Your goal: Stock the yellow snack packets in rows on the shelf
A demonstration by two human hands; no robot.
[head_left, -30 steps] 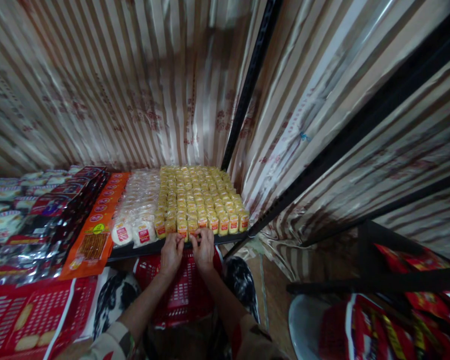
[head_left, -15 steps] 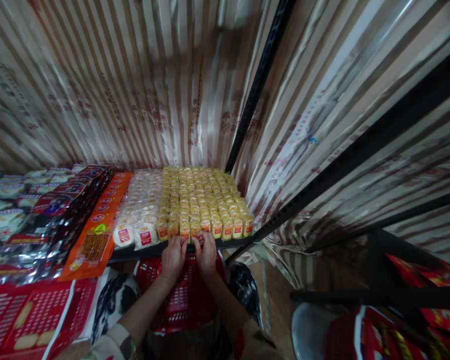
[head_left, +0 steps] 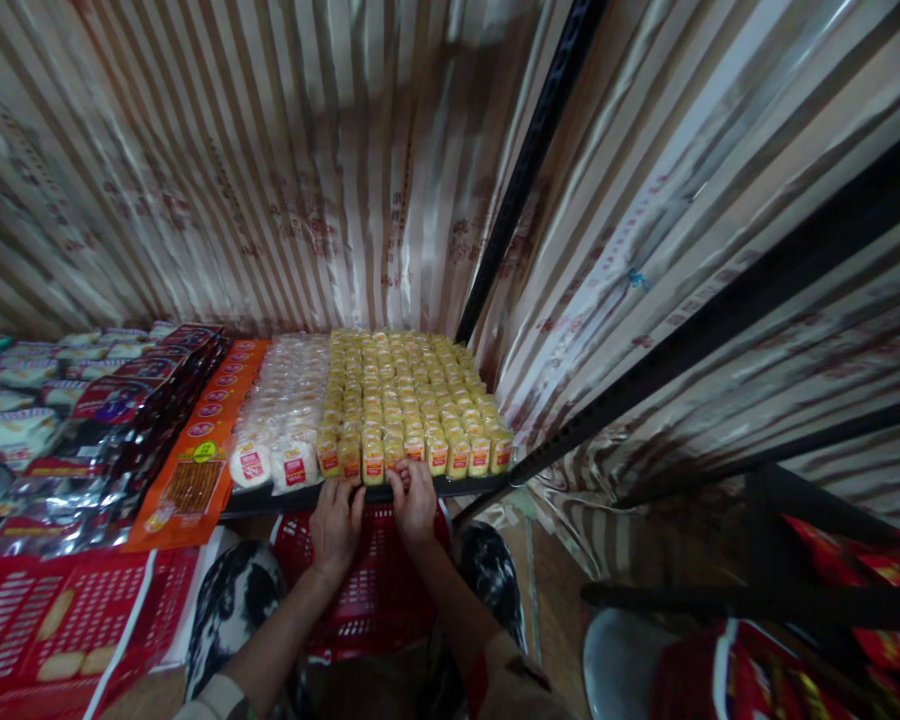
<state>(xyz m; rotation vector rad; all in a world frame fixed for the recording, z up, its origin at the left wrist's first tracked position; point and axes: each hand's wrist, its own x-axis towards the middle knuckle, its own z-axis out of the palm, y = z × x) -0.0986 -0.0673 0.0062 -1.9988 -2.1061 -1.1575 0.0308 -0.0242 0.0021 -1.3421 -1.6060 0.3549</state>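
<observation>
Head view: left hand and right hand rest side by side at the front edge of the black shelf, fingertips meeting the front row of yellow packets. Fingertips hidden; clench or release cannot be told. Red basket below, partly covered by forearms.
</observation>
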